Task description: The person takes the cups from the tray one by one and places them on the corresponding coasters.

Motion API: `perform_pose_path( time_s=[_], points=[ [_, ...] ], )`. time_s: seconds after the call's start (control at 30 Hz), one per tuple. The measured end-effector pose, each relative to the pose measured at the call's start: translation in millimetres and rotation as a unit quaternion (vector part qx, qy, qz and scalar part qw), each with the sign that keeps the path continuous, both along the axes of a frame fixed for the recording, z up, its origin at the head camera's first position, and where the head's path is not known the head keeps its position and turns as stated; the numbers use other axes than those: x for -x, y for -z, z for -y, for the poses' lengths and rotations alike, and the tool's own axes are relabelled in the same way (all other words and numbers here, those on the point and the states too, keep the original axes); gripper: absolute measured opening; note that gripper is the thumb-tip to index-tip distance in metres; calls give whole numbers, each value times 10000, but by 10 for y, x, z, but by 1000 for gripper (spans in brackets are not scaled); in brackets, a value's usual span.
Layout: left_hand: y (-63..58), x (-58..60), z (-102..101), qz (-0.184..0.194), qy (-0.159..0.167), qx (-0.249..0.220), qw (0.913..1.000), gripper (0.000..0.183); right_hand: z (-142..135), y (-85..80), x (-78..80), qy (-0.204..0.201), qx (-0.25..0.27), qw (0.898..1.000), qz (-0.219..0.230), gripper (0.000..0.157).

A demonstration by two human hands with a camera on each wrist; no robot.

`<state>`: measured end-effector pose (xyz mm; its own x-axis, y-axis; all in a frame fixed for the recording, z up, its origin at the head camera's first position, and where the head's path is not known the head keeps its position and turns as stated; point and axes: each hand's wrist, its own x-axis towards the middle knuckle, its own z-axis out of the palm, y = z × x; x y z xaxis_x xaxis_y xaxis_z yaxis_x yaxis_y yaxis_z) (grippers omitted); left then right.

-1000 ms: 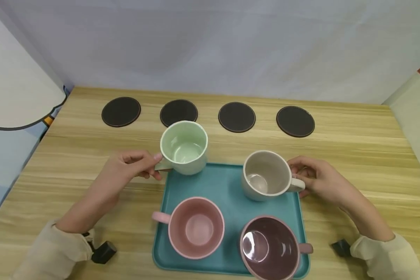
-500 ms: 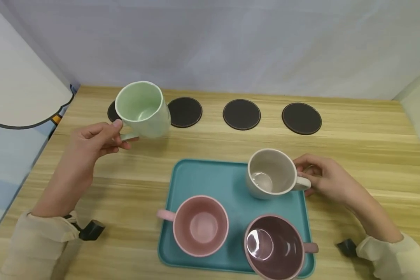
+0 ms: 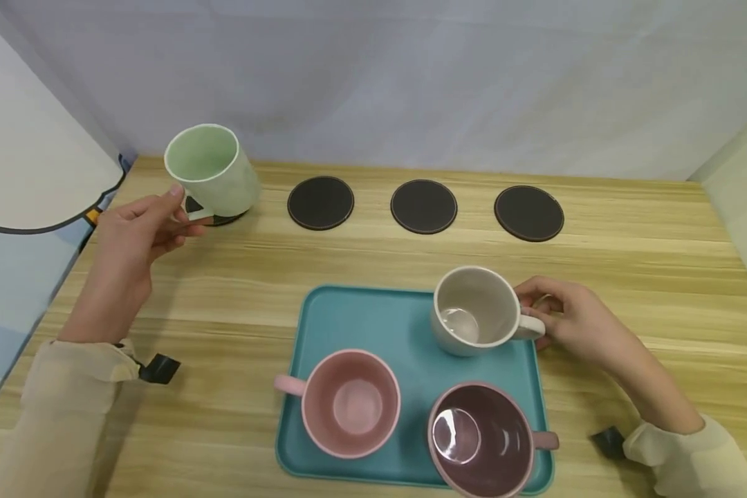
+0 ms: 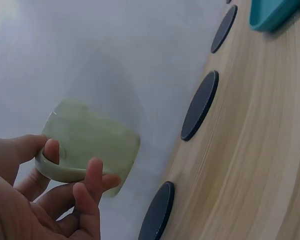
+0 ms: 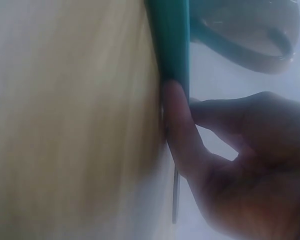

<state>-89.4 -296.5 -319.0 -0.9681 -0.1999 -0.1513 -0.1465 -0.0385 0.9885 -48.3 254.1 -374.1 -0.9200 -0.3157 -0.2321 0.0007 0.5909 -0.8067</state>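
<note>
Green mug (image 3: 227, 183): a second ago over tray's far left corner, now held above leftmost coaster (image 4: 157, 212), apparently not touching it. Carry across bench (image 3: 224, 415) looks nearly done. Left hand (image 3: 138, 232) pinches mug's handle. Right hand (image 3: 566, 321) unmoved, pinching edge of tray (image 3: 380, 315) beside off-white mug (image 3: 476, 308). Pink mug (image 3: 351, 415), plum mug (image 3: 488, 449) unshifted on tray. Three other coasters (image 3: 423, 207) rightward.

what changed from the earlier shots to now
The left hand's grip carried the pale green glossy mug, already held by its handle, leftward and forward, from the far left corner of the teal rectangular tray to above the leftmost round black coaster; nothing was let go. Unchanged: glossy beige mug, round pink mug and glossy plum mug on the tray, right hand's grip at its edge.
</note>
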Motion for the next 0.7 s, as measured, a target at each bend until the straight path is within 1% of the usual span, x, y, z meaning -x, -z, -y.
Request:
perform_pose_path(
  time_s=[0.13,0.27,0.4,0.7],
  points=[
    [68,100,57,-67,-195,-140,9997,29,8,-11,0,-2,-12,10000,14,33],
    [124,158,75,-91,-294,-286,9991,28,-4,-22,1,-4,-40,10000,-4,33],
    [162,187,97,-94,-413,-367,9984,26,-14,-24,6,-19,-49,10000,-23,33],
    [257,213,146,20,-507,-524,9973,27,-2,-16,-2,-6,12,10000,-5,33]
  ],
)
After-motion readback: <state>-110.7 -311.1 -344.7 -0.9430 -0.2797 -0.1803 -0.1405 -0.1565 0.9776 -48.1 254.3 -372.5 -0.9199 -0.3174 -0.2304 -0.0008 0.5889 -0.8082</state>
